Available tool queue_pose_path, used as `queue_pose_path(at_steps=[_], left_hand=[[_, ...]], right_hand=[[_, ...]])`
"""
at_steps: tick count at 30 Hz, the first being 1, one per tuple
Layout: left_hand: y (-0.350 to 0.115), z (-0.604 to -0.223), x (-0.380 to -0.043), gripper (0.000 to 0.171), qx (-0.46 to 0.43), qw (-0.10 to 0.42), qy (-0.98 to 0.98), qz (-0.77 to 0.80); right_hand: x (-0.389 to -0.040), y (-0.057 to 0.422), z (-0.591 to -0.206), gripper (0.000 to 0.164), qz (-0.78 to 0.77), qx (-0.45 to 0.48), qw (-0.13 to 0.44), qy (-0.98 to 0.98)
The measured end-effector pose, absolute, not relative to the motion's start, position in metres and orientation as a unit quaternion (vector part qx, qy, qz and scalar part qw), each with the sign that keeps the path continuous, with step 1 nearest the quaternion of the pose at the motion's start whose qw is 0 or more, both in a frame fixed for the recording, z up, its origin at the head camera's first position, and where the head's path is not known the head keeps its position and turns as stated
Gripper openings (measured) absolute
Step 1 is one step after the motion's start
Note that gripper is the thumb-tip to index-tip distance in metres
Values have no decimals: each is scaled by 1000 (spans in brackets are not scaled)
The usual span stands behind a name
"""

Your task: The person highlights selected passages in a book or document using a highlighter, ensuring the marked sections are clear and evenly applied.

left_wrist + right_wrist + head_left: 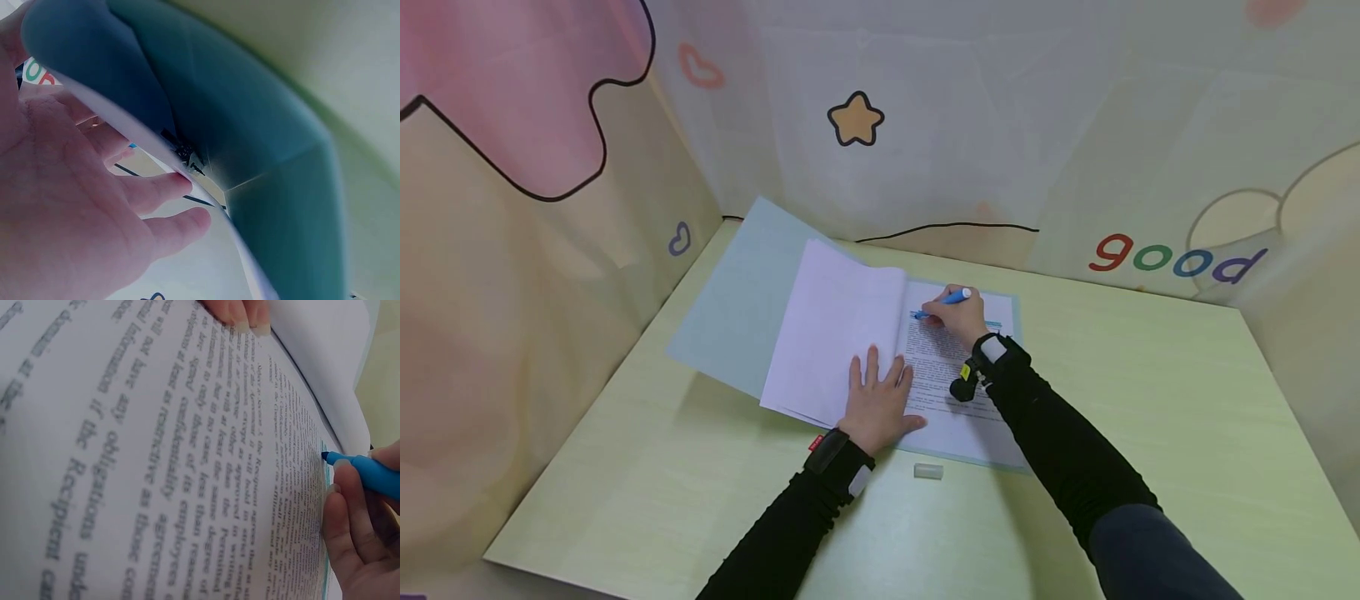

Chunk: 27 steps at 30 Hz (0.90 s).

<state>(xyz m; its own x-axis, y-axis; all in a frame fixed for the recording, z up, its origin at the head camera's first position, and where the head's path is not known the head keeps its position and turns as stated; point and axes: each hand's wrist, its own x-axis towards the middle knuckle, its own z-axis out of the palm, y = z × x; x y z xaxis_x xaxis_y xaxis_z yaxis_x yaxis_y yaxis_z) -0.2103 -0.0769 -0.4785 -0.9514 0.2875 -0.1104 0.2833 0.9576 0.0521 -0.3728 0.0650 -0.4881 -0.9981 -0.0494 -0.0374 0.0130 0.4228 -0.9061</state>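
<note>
In the head view my right hand [958, 315] pinches a blue highlighter [956, 297] with a pale rear end. Its dark tip meets the upper lines of the printed page [951, 379], where blue strokes run along the text. The right wrist view shows the same highlighter [369, 474] between thumb and fingers. My left hand [880, 408] lies with spread, straight fingers across the turned-over blank pages [842, 333] and the fold beside the printed sheet. These sheets sit in an open light-blue folder [741, 283].
A small pale grey block [928, 472] lies on the light wooden table [1150, 400], just below the folder. Inside the folder the left wrist view shows a dark metal clip [187, 153]. Printed curtains [1000, 125] hang close behind and beside the table.
</note>
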Motion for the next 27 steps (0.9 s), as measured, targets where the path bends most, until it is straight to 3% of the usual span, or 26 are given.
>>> queue_pose_path(at_steps=[27], left_hand=[[-75,-478,-212,83,137,75,988,21]], right_hand=[[-374,75,-489,20,-547,-15,21,837]])
